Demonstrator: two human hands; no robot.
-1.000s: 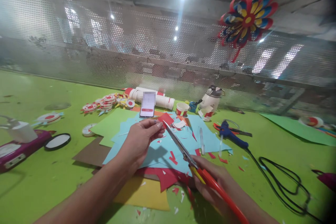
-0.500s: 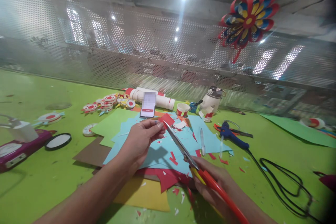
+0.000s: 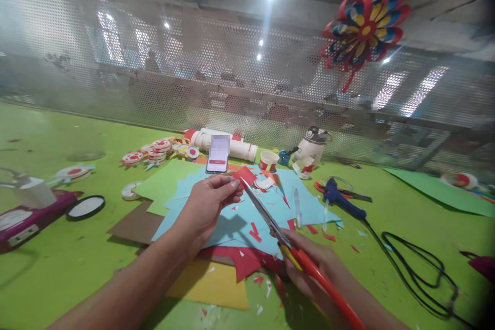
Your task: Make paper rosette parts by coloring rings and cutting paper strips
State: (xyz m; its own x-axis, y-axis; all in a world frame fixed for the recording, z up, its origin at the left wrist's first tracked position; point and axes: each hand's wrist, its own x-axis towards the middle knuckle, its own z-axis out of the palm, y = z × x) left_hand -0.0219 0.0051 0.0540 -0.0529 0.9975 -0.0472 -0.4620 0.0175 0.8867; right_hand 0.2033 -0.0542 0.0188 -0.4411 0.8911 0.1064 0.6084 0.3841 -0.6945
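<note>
Between thumb and fingers, my left hand [image 3: 218, 193] pinches a small piece of red paper [image 3: 246, 175] over the stacked sheets. My right hand [image 3: 309, 260] is closed around the red and yellow handles of a pair of scissors [image 3: 266, 214]. The blade tips reach the red paper's near edge, close to my left fingertips; the blades look nearly closed. Beneath both hands lie light blue sheets [image 3: 228, 229] strewn with red and white scraps.
A phone [image 3: 217, 157] stands propped behind the paper, beside white paper rolls [image 3: 242, 150]. On the right lies a blue glue gun [image 3: 346, 203] with a looped black cord [image 3: 419, 258]. A paper cup [image 3: 269, 160] and a white jug [image 3: 310, 147] stand at the back. Left is a purple power strip [image 3: 42, 219].
</note>
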